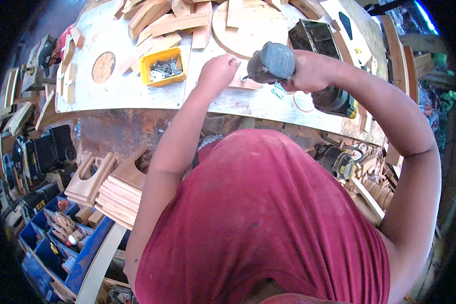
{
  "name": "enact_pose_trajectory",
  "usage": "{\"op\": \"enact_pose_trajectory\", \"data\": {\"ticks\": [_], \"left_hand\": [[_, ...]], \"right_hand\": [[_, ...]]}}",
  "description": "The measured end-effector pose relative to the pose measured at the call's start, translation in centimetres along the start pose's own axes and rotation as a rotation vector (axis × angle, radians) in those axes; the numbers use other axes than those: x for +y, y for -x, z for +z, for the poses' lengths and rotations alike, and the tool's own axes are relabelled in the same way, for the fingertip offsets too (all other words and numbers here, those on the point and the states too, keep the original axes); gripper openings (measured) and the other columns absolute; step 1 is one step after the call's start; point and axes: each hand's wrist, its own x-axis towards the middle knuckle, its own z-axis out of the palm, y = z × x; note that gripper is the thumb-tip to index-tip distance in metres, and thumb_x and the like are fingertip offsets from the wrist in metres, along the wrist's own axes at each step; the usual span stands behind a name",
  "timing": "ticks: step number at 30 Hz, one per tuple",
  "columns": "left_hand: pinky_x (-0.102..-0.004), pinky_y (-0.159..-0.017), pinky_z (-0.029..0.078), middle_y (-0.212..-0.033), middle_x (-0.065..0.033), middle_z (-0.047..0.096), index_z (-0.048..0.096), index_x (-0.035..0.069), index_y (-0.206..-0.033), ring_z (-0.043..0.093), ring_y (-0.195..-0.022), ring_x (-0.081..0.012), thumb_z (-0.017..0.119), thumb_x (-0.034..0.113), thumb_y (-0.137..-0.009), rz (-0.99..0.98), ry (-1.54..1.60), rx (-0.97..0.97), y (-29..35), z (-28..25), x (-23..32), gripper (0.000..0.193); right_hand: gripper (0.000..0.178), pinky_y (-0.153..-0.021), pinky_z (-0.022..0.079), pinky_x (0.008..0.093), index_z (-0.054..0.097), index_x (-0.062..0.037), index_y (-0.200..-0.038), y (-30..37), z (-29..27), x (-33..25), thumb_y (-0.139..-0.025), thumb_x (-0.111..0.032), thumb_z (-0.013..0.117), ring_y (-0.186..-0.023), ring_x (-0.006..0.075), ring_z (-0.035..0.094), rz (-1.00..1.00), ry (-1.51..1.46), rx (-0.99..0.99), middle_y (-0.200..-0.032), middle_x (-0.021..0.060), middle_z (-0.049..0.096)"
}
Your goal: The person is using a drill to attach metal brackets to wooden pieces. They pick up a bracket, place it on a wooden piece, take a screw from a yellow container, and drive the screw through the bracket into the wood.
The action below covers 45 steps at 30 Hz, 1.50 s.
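red shirt (263, 213) nearest; the right hand (311, 71) grips a drill (272, 62) near wood (247, 84) on the bench (137, 99). left hand (220, 71) curled, can't tell if holding anything. likely fastening; next calls for steady alignment.

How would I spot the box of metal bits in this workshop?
Find the white worktable across the top. Left of the person's left hand, beside the wood pieces, sits a small open-topped box of metal hardware; its bright yellow walls set it apart from the pale wood.
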Motion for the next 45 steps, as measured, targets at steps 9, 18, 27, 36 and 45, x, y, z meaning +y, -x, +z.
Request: {"op": "enact_pose_trajectory", "data": {"ticks": [9,18,27,36,45], "left_hand": [[-0.0403,-0.073,0.053,-0.081,-0.013,0.07,0.074,0.011,-0.086,0.066,-0.076,-0.0292,0.069,0.038,-0.087,-0.008,0.011,-0.377,-3.1,0.2,-1.2,0.027],[-0.0418,-0.077,0.053,-0.082,-0.0118,0.071,0.074,0.012,-0.083,0.068,-0.082,-0.0297,0.069,0.037,-0.086,0.02,-0.005,-0.259,-2.3,0.6,-1.2,0.026],[-0.044,-0.076,0.052,-0.082,-0.0137,0.07,0.073,0.011,-0.082,0.067,-0.082,-0.0321,0.067,0.034,-0.085,0.02,0.026,-0.279,-2.0,0.4,-1.2,0.024],[-0.0463,-0.071,0.05,-0.078,-0.0167,0.067,0.068,0.008,-0.079,0.065,-0.077,-0.0366,0.059,0.025,-0.08,0.068,-0.017,-0.181,-2.0,1.1,-1.6,0.019],[-0.0456,-0.07,0.05,-0.075,-0.0164,0.066,0.069,0.008,-0.079,0.066,-0.076,-0.0354,0.059,0.027,-0.08,0.074,0.015,-0.17,-2.1,1.6,-2.0,0.021]], "right_hand": [[0.024,-0.053,0.054,0.0365,0.066,0.0029,-0.09,0.0,-0.4,-0.2,-0.079,-0.018,0.064,-0.058,0.0209,0.068,-0.007,-0.033,0.016,-0.068,0.0148,0.067],[0.043,-0.088,0.051,0.0416,0.06,-0.003,-0.119,-1.2,-0.3,0.8,-0.082,-0.022,0.07,-0.099,0.034,0.064,0.011,0.164,-0.06,-0.108,0.0193,0.066],[0.039,-0.081,0.054,0.04,0.06,-0.0028,-0.116,-0.9,-1.2,-0.6,-0.081,-0.018,0.07,-0.089,0.0298,0.067,0.06,0.101,-0.075,-0.098,0.0179,0.067],[0.029,-0.074,0.055,0.0397,0.064,-0.002,-0.106,-0.7,-2.3,-1.4,-0.082,-0.019,0.064,-0.079,0.028,0.068,0.067,0.068,-0.137,-0.086,0.0177,0.068],[0.028,-0.078,0.054,0.0416,0.065,-0.0016,-0.101,-3.1,-0.2,1.5,-0.077,-0.016,0.068,-0.084,0.0334,0.067,-0.2,0.033,-0.091,-0.09,0.0189,0.069]]}}
